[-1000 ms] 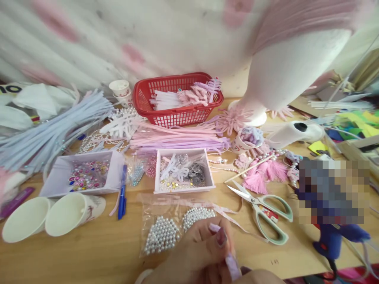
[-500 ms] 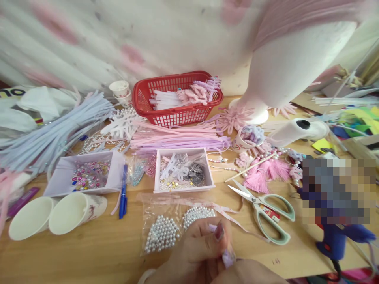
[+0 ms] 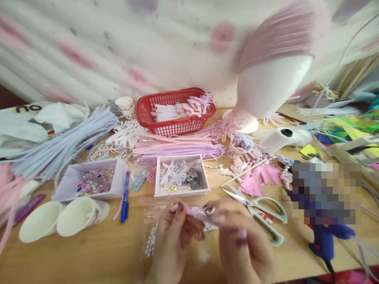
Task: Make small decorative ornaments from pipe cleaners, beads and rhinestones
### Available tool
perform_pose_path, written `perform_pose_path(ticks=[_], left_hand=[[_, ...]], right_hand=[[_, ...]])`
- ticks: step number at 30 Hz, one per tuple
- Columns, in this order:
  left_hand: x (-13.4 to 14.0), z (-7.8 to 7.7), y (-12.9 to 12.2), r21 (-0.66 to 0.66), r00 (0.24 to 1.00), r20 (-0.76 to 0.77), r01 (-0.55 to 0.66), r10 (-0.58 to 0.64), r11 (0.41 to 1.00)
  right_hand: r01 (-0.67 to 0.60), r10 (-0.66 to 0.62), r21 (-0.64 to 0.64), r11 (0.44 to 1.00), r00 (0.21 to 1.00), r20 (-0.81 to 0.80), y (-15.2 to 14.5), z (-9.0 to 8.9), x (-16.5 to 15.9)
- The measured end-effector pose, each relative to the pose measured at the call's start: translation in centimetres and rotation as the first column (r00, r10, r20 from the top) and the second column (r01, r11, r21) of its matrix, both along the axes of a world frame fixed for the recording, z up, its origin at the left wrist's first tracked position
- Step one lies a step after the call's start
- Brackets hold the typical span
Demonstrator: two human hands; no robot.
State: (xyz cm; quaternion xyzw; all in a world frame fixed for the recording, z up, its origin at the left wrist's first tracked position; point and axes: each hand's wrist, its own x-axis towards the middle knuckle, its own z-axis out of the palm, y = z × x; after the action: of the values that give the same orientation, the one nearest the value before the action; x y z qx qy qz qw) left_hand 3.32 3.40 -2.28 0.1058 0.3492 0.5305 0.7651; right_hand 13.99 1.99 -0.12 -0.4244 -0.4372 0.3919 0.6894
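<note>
Left hand [image 3: 175,234]: thumb and forefinger pinch a lavender strip [image 3: 194,213]. The strip extends between the two hands. Right hand [image 3: 246,238]: fingers curled at the strip's right end; owing to blur, their grip cannot be determined. Below the fingers: bagged silver beads [image 3: 150,241], partly covered. Just beyond the fingertips: a white box [image 3: 181,194]. Right of the fingers: scissors [image 3: 249,202], blades slightly apart; farther right, a blue glue gun [image 3: 321,240]. Farthest beyond: a red basket [image 3: 177,128].
</note>
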Motion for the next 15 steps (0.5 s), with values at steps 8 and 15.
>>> perform_pose_path(ticks=[8,15], left_hand=[[-1.1,0.7,-1.5,0.292,0.734,-0.591,-0.191,0.334,0.937],[-1.9,0.7,-1.1,0.414,0.756,-0.481,-0.251,0.444,0.875]], right_hand=[[-0.077,-0.048,-0.214,0.974,0.849,-0.526,2.0,-0.7,0.0],[-0.095,-0.036,-0.254,0.962,0.883,-0.467,0.7,-2.9,0.9]])
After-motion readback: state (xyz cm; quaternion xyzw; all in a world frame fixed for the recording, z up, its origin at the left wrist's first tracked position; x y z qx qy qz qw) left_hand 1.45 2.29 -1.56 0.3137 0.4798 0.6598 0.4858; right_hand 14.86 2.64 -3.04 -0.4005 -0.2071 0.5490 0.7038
